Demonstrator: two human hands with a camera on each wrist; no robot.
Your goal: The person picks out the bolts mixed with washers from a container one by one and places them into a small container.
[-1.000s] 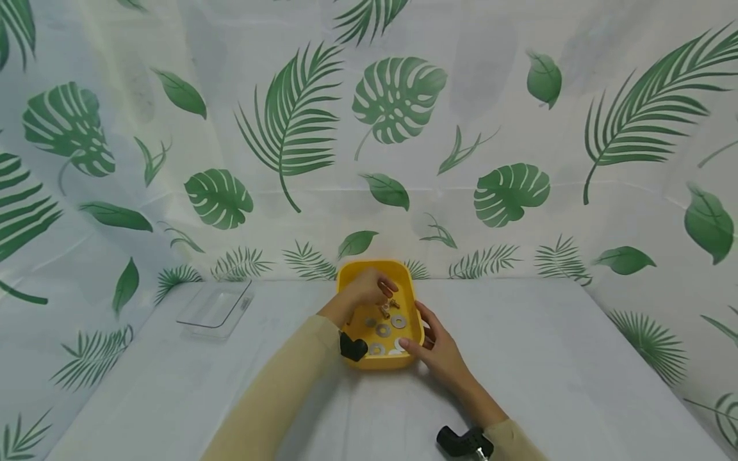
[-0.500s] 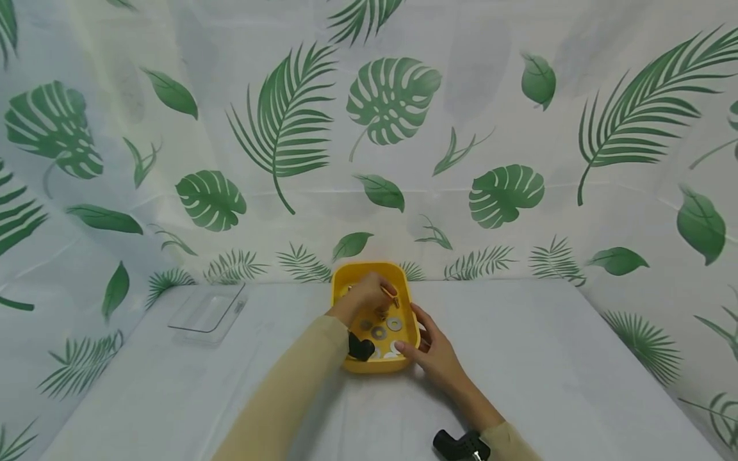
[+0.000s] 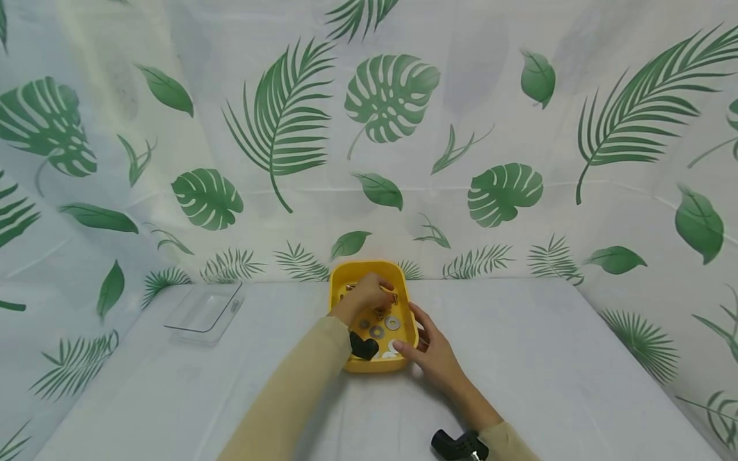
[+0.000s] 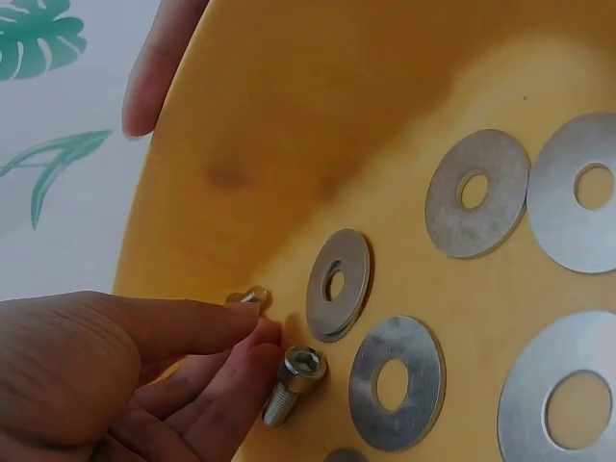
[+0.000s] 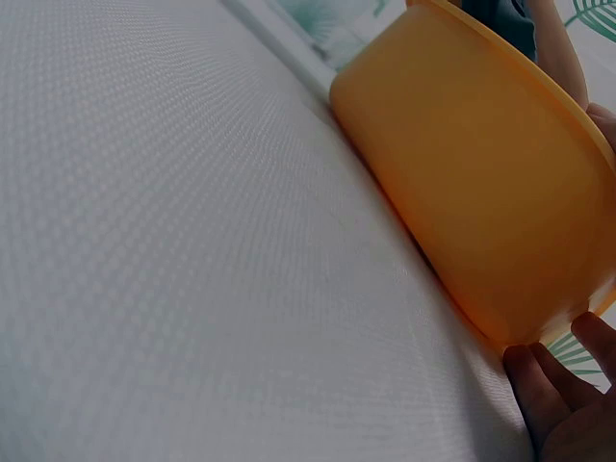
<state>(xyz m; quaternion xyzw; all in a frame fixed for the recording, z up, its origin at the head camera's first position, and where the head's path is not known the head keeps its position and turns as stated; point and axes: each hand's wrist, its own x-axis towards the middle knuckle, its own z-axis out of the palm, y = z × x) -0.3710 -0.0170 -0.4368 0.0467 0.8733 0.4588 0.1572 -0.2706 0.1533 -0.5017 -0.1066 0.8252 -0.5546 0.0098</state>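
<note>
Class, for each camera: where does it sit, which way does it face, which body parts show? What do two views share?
Head: worn on the head, facing forward and down at the yellow tray; forearms, left hand, right hand show.
Left wrist: worn there, facing into the tray at washers and a socket-head screw; left fingers show, plus one fingertip outside.
Right wrist: worn there, facing across the white tabletop at the tray's outer side; right fingers show lower right, bare skin upper right.
Head and left wrist views share the washers.

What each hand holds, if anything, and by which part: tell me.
The right hand holds the yellow tray by its right side wall, toward the near end. Whether the left hand, beside a socket-head screw, pinches anything cannot be told.
</note>
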